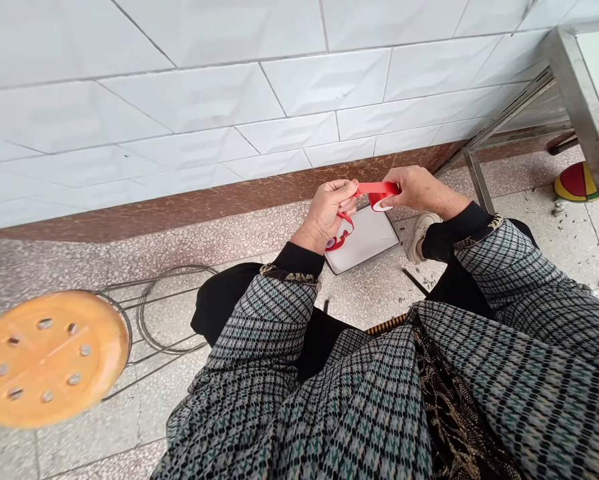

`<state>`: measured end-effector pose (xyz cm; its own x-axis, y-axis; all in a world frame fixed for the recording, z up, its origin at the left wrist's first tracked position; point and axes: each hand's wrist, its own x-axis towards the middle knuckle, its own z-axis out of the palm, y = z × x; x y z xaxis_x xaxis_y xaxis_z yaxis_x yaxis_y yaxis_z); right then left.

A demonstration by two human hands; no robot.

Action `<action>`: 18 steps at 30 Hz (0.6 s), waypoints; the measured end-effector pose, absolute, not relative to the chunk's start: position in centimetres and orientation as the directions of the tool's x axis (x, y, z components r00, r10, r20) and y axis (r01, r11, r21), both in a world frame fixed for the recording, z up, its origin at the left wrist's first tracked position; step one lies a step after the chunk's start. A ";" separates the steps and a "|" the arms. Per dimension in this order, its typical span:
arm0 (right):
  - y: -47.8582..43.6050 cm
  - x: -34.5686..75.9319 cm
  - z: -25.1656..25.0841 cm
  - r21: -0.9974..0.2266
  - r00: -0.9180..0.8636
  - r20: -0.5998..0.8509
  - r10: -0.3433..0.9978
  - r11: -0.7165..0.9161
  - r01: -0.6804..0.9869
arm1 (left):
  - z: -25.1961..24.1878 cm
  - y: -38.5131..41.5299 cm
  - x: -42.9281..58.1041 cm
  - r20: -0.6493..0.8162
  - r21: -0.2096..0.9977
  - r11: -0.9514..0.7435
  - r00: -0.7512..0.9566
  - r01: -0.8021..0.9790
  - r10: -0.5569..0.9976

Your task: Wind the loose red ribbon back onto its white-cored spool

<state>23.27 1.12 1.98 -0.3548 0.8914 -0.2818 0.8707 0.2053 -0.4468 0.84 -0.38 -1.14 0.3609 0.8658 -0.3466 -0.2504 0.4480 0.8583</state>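
My right hand (413, 191) is closed around a roll of red ribbon (379, 202) with a white core. A flat strip of the ribbon (372, 188) stretches from the roll across to my left hand (330, 203), where thumb and fingers pinch it. Below my left hand hangs a red loop (348, 230), its curled lower part beside the wrist and partly hidden. On the floor beneath both hands lies a flat white board (366, 243) with a dark edge.
An orange round stool (54, 360), tipped on its side with wire legs, lies to the left. The white tiled wall (279, 87) rises in front. At right stand a metal-framed table (586, 100) and a red-yellow ball-like object (576, 181). Dark bits litter the speckled floor (544, 227).
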 end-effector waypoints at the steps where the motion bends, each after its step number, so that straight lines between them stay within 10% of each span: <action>1: 1.1 23.4 2.0 -0.452 -0.335 -0.272 0.902 0.187 0.872 | -1.2 -0.4 0.8 -0.351 0.857 0.454 0.368 -0.245 0.861; 18: 1.7 24.1 0.3 -0.916 -0.349 -0.229 0.909 -0.080 0.393 | -3.8 -0.7 1.1 -0.287 0.889 0.396 0.393 -0.231 0.874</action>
